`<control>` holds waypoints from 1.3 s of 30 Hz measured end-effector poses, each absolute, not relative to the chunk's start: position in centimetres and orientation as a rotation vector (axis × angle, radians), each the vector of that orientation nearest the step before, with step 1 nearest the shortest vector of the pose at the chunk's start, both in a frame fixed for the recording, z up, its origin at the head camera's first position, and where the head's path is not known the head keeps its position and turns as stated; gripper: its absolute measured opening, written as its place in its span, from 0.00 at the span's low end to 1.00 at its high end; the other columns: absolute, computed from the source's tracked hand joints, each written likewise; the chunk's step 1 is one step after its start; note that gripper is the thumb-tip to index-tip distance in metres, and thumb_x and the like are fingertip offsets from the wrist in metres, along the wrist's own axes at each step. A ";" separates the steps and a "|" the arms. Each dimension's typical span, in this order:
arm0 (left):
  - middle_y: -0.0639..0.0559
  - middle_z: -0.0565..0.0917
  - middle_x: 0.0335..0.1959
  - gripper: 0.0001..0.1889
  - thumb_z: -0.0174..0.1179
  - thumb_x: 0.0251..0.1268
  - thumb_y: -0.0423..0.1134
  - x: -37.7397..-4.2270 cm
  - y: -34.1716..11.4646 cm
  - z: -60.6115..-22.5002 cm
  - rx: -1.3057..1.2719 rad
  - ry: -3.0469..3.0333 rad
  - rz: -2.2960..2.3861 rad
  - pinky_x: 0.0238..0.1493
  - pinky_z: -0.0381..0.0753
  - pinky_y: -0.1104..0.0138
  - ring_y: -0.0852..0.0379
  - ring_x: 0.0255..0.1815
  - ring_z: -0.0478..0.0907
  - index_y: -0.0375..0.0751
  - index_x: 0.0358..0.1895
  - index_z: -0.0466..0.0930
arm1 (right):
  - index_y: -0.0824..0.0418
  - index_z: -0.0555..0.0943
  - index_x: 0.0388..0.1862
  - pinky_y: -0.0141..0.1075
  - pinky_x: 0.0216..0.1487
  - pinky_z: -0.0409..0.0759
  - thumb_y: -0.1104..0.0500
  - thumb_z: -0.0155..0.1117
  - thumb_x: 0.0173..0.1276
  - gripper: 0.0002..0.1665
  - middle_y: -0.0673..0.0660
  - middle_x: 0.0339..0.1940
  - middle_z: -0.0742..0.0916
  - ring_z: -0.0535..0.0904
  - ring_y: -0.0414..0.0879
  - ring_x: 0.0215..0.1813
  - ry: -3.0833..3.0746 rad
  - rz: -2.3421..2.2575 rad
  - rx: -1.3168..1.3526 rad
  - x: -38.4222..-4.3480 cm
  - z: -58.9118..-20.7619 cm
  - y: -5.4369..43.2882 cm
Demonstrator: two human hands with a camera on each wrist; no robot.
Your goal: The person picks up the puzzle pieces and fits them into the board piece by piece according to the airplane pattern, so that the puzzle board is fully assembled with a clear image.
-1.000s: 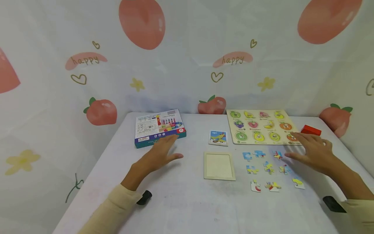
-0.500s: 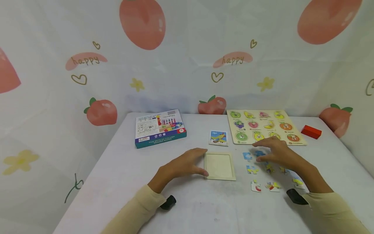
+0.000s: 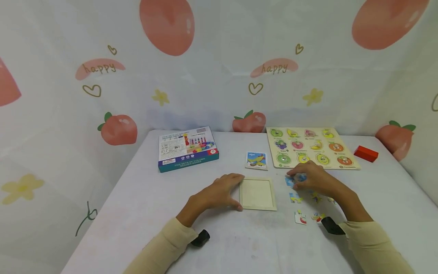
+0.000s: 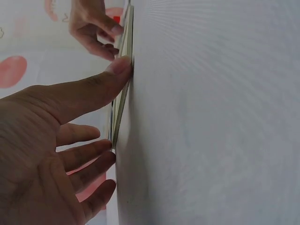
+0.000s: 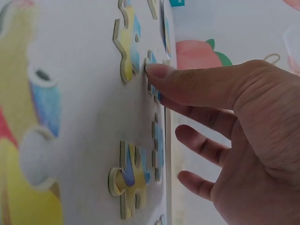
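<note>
My left hand [image 3: 218, 193] holds the left side of a square wooden puzzle frame [image 3: 257, 194], thumb at the near corner and fingertips at the far one. Its thumb [image 4: 108, 79] overlaps the frame's edge in the left wrist view. Right of the frame, my right hand [image 3: 315, 178] pinches a blue jigsaw piece [image 3: 289, 181] between thumb and index finger. That piece is partly hidden behind the thumb [image 5: 183, 82] in the right wrist view. Other loose pieces lie around the hand, such as a yellow and blue piece [image 5: 127, 44]; the hand and forearm cover some of them.
A small airplane picture card [image 3: 256, 160] lies behind the frame. Farther back is a fruit knob board [image 3: 333, 137], with a red block [image 3: 366, 153] to its right. A boxed toy set [image 3: 188, 149] sits at the back left. A printed curtain hangs behind the white table [image 3: 232, 247].
Both hands came inward from the sides. My left hand reached the frame's left edge; my right hand moved left across the pieces and took hold of the blue jigsaw piece.
</note>
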State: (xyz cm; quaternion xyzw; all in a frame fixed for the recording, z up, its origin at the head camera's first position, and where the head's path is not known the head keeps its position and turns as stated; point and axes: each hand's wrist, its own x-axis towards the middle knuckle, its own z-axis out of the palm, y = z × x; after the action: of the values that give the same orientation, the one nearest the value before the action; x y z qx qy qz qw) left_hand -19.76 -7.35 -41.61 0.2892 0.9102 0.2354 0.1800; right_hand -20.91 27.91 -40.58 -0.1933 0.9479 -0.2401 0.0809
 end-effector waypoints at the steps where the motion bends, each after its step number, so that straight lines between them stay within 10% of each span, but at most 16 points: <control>1: 0.50 0.65 0.83 0.53 0.81 0.57 0.53 -19.7 -7.3 -41.7 0.816 2.578 0.655 0.82 0.59 0.47 0.48 0.84 0.60 0.46 0.84 0.61 | 0.59 0.90 0.58 0.63 0.56 0.71 0.52 0.81 0.62 0.25 0.58 0.56 0.90 0.76 0.59 0.58 2.835 -0.705 -0.567 -20.9 -40.6 27.9; 39: 0.51 0.62 0.84 0.51 0.78 0.60 0.56 -19.8 -7.4 -41.7 0.769 2.579 0.620 0.82 0.61 0.49 0.49 0.85 0.57 0.45 0.83 0.64 | 0.59 0.93 0.45 0.50 0.53 0.73 0.48 0.79 0.65 0.17 0.56 0.48 0.90 0.74 0.55 0.55 2.928 -0.682 -0.504 -20.7 -41.1 27.3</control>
State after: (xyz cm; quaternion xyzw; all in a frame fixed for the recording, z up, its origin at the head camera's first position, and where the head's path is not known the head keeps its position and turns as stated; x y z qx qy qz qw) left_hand -19.82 -7.43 -41.68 0.2733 0.9171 0.2205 0.1888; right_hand -20.66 27.26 -41.07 -0.1653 0.9595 -0.2234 0.0468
